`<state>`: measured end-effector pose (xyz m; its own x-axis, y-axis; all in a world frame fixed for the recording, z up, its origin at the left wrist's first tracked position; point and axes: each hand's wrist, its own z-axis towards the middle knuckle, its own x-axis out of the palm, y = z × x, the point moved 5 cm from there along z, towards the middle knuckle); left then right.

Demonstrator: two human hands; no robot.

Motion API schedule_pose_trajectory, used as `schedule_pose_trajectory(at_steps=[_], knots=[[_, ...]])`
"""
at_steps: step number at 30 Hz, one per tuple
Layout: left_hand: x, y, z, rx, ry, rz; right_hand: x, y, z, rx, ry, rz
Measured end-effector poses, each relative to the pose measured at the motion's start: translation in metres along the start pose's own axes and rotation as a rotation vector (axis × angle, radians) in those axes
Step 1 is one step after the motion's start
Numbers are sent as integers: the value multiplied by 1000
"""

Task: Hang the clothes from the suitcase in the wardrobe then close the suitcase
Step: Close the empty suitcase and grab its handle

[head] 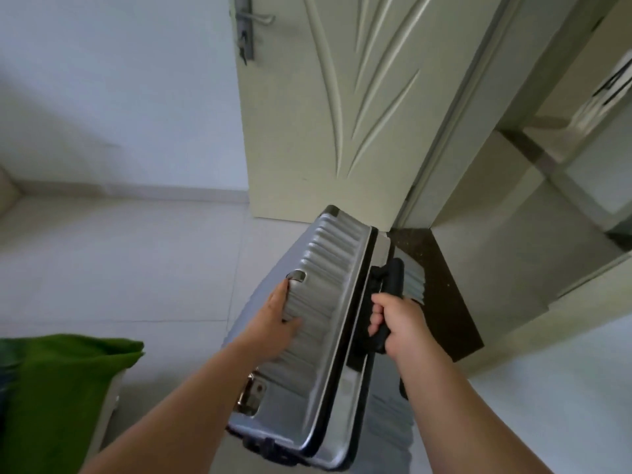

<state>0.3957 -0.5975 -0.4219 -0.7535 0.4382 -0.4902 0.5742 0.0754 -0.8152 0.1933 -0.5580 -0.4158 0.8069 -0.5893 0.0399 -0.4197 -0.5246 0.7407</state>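
Right hand [400,323]: fingers clamped on the handle [393,275] of the closed suitcase [328,302]. Left hand [272,319]: fingers straight, flat on its shell. Green cloth [58,388] at 8 o'clock.

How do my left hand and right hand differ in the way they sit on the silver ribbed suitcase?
The left hand lies with straight fingers flat against the face of the silver ribbed hard-shell suitcase; the right hand is curled round its black side handle. The left hand is on the broad shell, the right hand on the narrow edge. Both touch the same suitcase.
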Motion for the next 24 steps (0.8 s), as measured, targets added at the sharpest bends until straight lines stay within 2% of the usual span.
schedule_pose_trajectory(at_steps=[6,9,13,18,24], knots=[[-28,32,-13,-205,-105,-207,62,21,-2,-65,111,-150],[-22,57,-23,-299,-190,-295,82,23,2,-78,202,-255],[4,53,-20,-343,-260,-406,77,37,17,-73,257,-335],[15,33,-12,-374,-401,-317,62,49,30,-22,355,-303],[17,25,-11,-397,-451,-197,45,50,35,-90,292,-424]])
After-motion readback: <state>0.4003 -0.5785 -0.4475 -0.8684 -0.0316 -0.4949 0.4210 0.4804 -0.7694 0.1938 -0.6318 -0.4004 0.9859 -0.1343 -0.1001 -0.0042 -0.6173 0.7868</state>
